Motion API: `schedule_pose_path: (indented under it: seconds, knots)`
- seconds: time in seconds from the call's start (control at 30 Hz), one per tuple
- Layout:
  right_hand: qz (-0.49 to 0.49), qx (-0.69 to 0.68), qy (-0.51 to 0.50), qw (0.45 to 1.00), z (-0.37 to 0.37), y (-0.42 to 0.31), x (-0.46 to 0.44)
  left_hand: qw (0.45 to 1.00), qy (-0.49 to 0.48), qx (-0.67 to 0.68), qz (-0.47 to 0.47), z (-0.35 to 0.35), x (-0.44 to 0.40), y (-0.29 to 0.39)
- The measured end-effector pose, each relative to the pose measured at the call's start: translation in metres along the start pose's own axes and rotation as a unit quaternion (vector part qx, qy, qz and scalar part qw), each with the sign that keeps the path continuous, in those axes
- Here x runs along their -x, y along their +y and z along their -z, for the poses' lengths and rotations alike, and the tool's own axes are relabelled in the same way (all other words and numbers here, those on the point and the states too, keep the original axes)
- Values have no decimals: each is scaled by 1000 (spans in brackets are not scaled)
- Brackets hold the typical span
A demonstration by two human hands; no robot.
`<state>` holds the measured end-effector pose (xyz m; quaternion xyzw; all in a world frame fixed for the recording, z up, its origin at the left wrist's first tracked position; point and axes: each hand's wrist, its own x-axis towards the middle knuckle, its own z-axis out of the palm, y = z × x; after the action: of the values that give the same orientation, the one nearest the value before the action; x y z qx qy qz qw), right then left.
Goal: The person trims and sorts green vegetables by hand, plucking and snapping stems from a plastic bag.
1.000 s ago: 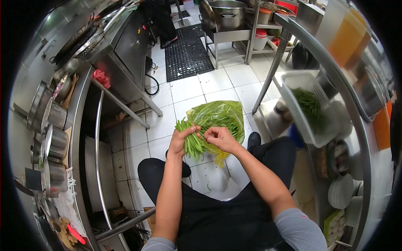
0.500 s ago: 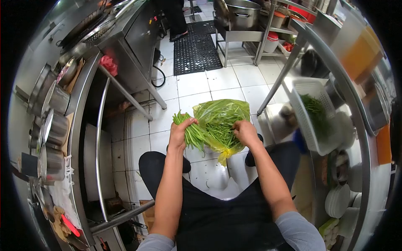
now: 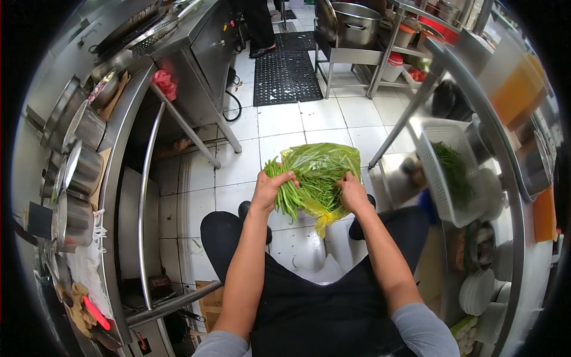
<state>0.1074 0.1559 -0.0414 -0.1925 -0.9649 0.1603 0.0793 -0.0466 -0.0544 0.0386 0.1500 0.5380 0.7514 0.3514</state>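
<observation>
A thick bunch of long green beans [image 3: 288,201] is gripped in my left hand [image 3: 273,189], thumb across the top and the ends hanging down. Just right of it lies a yellow-green translucent plastic bag [image 3: 324,156], its mouth spread, with many more beans [image 3: 318,189] inside. My right hand [image 3: 353,193] is at the bag's right side, fingers pinched together among those beans; what they hold is hidden. The yellow gathered end of the bag [image 3: 323,224] points toward me. The bag is between my knees, above the white tiled floor [image 3: 238,196].
On my left is a steel counter [image 3: 122,128] with several metal pots [image 3: 80,169]. A steel rack [image 3: 476,89] on my right holds a white basket [image 3: 455,172] of greens and stacked plates [image 3: 476,293]. Ahead are a black mat [image 3: 285,77], a large pot [image 3: 355,25] and another person's legs [image 3: 257,27].
The whole view has shifted slightly to the right with my head's movement. Both hands keep nearly the same place at the bag, and the left still grips the bunch.
</observation>
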Motion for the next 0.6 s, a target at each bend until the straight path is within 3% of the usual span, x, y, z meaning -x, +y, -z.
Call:
schedule_pose_path:
  seconds: [0.23,0.33,0.43,0.6]
  knots:
    - [-24,-52,-22,998,2,3,-3,1000,2,-4,7,1,-1,-8]
    - [42,-45,13,998,15,-5,-6,999,-14,-36,8,-4,-1,-13]
    - [86,-53,37,994,30,-26,-6,987,-26,-152,-42,-14,-3,-23]
    - [149,-134,40,979,61,-53,-5,987,-58,-147,-14,-30,-2,-42]
